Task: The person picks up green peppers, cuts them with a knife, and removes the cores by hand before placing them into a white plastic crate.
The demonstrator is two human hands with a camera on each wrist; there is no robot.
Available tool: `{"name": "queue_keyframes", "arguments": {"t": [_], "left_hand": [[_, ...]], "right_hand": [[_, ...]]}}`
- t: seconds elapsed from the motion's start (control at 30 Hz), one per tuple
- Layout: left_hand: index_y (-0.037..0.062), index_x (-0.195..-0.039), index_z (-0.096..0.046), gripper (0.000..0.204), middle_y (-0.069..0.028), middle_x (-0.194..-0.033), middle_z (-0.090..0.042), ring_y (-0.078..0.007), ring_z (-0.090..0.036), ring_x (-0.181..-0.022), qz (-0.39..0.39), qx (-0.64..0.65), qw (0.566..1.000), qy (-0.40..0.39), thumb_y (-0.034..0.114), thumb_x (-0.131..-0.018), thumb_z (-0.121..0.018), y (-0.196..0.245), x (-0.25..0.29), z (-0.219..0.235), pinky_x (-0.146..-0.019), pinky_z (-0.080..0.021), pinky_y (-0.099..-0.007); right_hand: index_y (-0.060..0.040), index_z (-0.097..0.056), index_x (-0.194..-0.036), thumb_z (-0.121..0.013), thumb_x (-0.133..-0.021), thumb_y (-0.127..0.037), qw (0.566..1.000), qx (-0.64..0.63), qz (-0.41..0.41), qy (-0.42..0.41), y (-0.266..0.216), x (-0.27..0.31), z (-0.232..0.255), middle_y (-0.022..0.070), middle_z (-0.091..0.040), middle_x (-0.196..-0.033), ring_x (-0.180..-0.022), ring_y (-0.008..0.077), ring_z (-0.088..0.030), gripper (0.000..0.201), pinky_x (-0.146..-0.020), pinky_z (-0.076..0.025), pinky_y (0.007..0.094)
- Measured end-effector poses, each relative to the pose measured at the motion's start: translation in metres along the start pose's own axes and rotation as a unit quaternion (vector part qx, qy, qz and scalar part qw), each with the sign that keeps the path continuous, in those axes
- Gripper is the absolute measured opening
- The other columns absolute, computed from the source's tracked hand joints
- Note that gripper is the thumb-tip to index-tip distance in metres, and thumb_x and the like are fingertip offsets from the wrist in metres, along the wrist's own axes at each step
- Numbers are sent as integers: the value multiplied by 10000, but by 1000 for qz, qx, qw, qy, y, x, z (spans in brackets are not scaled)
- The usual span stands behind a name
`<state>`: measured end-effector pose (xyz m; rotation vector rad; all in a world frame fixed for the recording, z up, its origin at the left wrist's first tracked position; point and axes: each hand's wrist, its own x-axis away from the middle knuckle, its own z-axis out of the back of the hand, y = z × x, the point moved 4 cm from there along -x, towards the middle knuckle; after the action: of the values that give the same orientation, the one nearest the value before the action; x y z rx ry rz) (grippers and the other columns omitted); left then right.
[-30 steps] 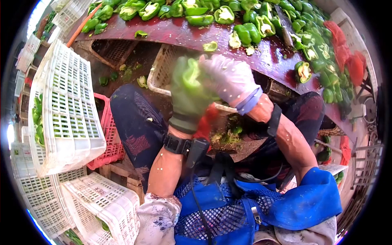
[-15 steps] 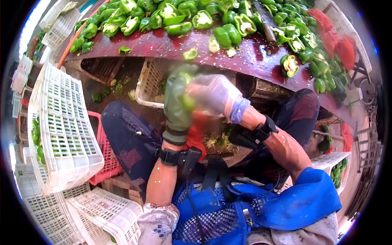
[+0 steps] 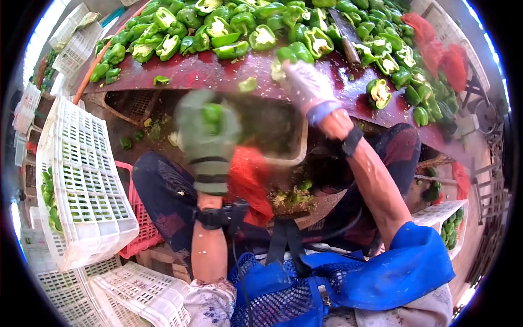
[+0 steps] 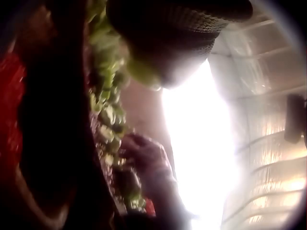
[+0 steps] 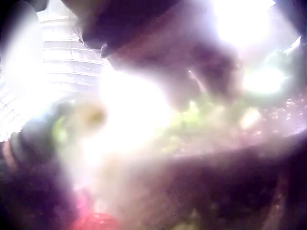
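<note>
In the head view my left hand [image 3: 207,139], in a grey-green glove, grips a green bell pepper [image 3: 212,118] over the gap in front of the table. The left wrist view shows part of that pepper [image 4: 144,74] under the dark glove. My right hand [image 3: 310,90], in a pale glove, reaches over the table edge, its fingertips at a green bell pepper [image 3: 295,53]. A pale piece of pepper core [image 3: 277,71] lies beside these fingers. In the right wrist view the right hand is dark and blurred, with its fingers pointing down toward green pieces.
Cut peppers [image 3: 262,37] heap along the dark red table [image 3: 190,71]. A cleaver [image 3: 348,41] lies among them. A crate [image 3: 297,155] stands below the edge, near a red mesh cloth [image 3: 248,180]. White crates [image 3: 90,180] and a pink crate [image 3: 139,218] stand at left.
My hands were together at the pepper and have parted. The left moved leftward, still holding a pepper; the right moved up and forward to the pepper on the table.
</note>
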<state>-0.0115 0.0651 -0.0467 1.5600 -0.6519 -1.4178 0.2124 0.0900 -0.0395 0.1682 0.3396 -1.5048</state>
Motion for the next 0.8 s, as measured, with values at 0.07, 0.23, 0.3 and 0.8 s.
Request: {"name": "queue_keyframes", "arguments": {"t": [0.07, 0.23, 0.3, 0.8], "left_hand": [[3, -1096, -600, 283, -33, -941, -612, -80, -589, -751, 64, 17, 996, -53, -8, -823, -672, -18, 11, -9, -649, -523, -219], [-5, -1120, -612, 313, -57, -1036, -624, -90, -578, -869, 107, 78, 990, -41, 24, -817, -685, -16, 10, -5, -791, -497, -227], [-5, -1113, -614, 289, -49, -1019, -624, -105, -583, -877, 179, 178, 967, -29, 40, -834, -672, -22, 14, -4, -797, -499, -242], [49, -1157, -591, 393, -145, -1102, -643, -334, -627, -999, 254, 397, 882, 3, 349, -908, -547, -6, -18, 38, -762, -550, -431]], "right_hand": [[-58, -623, -975, -580, -844, -151, 999, 2, -32, -30, -5, -19, 16, 136, -676, -939, -906, 328, -650, 166, -770, -537, 421], [-145, -557, -1286, -599, -876, -325, 992, -89, 3, 85, -44, -8, -33, 76, -571, -1258, -1125, 312, -506, 449, -937, -401, 442], [-145, -602, -1222, -624, -858, -316, 988, -140, 11, -66, -68, -15, -33, 69, -567, -1273, -1072, 299, -523, 404, -913, -416, 433], [-80, -611, -1198, -534, -940, -302, 941, -338, -18, 27, -46, 23, 22, 143, -663, -1091, -1005, 292, -636, 349, -903, -494, 357]]}}
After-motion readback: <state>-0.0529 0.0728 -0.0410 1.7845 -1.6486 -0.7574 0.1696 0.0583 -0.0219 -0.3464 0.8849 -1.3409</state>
